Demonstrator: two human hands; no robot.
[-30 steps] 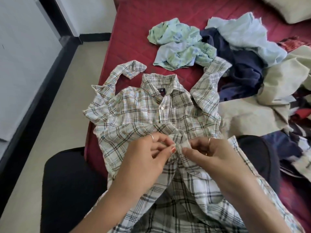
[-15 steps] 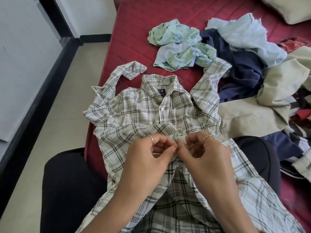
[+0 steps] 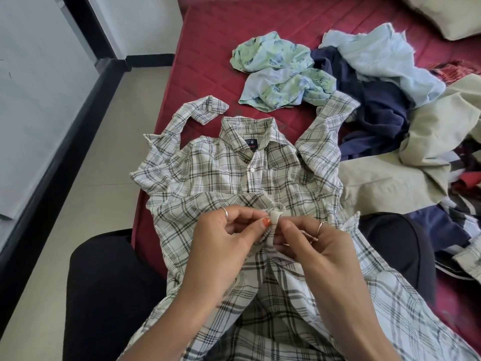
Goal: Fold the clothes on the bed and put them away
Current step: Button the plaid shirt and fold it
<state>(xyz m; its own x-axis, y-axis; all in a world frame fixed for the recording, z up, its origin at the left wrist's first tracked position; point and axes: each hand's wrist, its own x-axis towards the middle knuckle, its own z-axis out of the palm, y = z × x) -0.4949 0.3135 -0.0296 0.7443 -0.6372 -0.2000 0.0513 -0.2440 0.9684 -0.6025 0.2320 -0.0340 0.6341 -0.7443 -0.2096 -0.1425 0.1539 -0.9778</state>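
A white plaid shirt (image 3: 208, 175) lies front-up at the near edge of the red bed (image 3: 208, 61), collar away from me, its lower half draped over my lap. Both sleeves point up toward the head of the bed. My left hand (image 3: 229, 238) and my right hand (image 3: 309, 243) meet at the shirt's front placket, mid-chest. Each pinches one edge of the placket between thumb and fingers. The fabric bunches between my fingertips, and the button there is hidden.
A crumpled green-and-blue garment (image 3: 281, 74) lies beyond the collar. A heap of clothes fills the right side: light blue (image 3: 385, 58), navy (image 3: 377, 110), beige (image 3: 416, 157) and striped pieces. A pillow (image 3: 453, 14) sits at the top right. Tiled floor (image 3: 86, 178) runs along the left.
My right hand has shifted slightly left and closed in on my left hand; both keep pinching the placket. The shirt's body has not moved.
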